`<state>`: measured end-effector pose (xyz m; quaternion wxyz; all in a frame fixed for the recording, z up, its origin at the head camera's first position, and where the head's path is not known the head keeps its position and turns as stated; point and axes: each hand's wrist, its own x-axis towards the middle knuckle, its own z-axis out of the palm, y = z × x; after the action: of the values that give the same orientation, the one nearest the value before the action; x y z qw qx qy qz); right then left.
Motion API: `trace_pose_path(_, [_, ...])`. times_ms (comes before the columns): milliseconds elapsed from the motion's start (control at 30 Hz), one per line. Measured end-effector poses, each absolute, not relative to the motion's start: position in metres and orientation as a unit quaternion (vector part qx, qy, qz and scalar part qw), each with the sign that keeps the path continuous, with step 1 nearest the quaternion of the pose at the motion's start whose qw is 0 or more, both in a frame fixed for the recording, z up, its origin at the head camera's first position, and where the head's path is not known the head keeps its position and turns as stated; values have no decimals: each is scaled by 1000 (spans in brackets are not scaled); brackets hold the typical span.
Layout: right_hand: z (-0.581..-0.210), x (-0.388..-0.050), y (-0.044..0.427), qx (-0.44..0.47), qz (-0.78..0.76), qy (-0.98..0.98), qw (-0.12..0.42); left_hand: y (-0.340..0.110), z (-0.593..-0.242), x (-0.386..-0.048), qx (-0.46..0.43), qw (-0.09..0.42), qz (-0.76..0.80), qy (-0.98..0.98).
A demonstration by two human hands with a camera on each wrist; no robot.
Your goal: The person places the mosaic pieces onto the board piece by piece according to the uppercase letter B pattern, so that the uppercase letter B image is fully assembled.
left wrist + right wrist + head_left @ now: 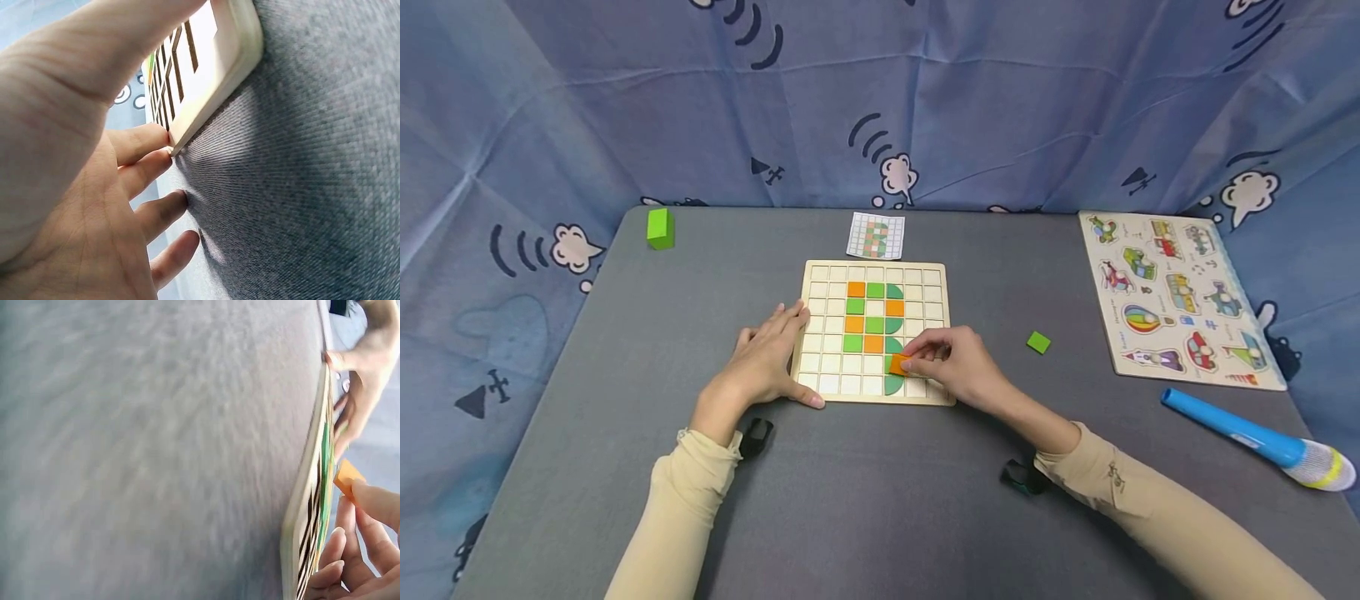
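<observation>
A square wooden grid board [925,287] lies mid-table, with orange and green square tiles and green rounded tiles set in its cells. My right hand [958,367] pinches an orange square tile [897,365] between thumb and fingers, over the lower part of the rounded-tile column. In the right wrist view that orange tile [347,477] is tilted at the fingertips, just off the board's surface. My left hand [760,358] rests at the board's left edge, fingers spread. The left wrist view shows its fingertips touching the board's edge [219,94] and the table.
A small pattern card [876,236] lies behind the board. One loose green tile [1038,342] is right of it. A green block [660,229] stands at the far left. On the right are a picture puzzle board [1180,300] and a blue microphone [1255,437].
</observation>
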<state>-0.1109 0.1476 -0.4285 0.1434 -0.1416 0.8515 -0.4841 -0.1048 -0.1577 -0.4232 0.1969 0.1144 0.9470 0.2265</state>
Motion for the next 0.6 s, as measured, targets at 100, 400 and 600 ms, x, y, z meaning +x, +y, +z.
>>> trace_pose_path(100, [-430,-109,136,-156,-474,855,141,-158,-423,-105,114,198,229,946])
trace_pose_path(400, [-433,-102,114,-181,-434,874,122,-159,-424,-105,112,196,232,946])
trace_pose_path(600, [-433,-100,113,-212,-404,883,112,-159,-423,-104,111,196,231,946])
